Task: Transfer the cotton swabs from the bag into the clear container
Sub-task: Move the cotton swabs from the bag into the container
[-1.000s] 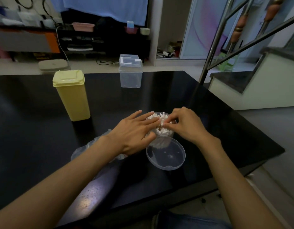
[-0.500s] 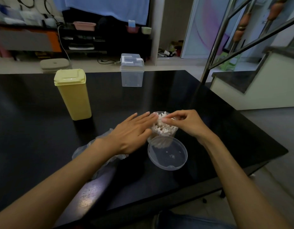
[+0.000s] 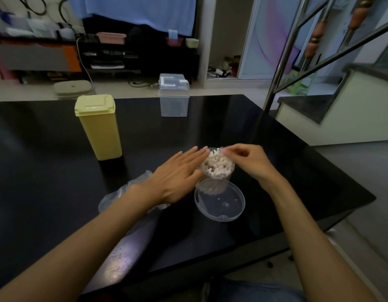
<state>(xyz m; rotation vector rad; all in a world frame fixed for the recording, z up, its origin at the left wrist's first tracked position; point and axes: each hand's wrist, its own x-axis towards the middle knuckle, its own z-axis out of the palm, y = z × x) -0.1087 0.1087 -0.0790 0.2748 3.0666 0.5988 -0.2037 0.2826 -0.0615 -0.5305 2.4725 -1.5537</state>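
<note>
A round clear container point(image 3: 229, 173) stands upright on the black table point(image 3: 47, 171), packed with white cotton swabs point(image 3: 214, 164) standing on end. My left hand point(image 3: 177, 175) lies flat with fingers straight, its fingertips against the container's left side and rim. My right hand point(image 3: 247, 160) hovers at the far right rim, thumb and forefinger pinched together on the swab tips. The crumpled clear plastic bag point(image 3: 114, 197) lies flat under my left wrist. The container's clear round lid point(image 3: 219, 200) rests on the table just in front of it.
A tall yellow lidded box point(image 3: 98, 127) stands at the left of the table. A clear square lidded box point(image 3: 173, 94) stands at the far edge. The table's right edge point(image 3: 341, 168) runs beside a stair rail and step.
My right hand has lifted off the swab heads and shifted to the far right rim. The left hand's fingers have slid from over the swabs to the container's left side.
</note>
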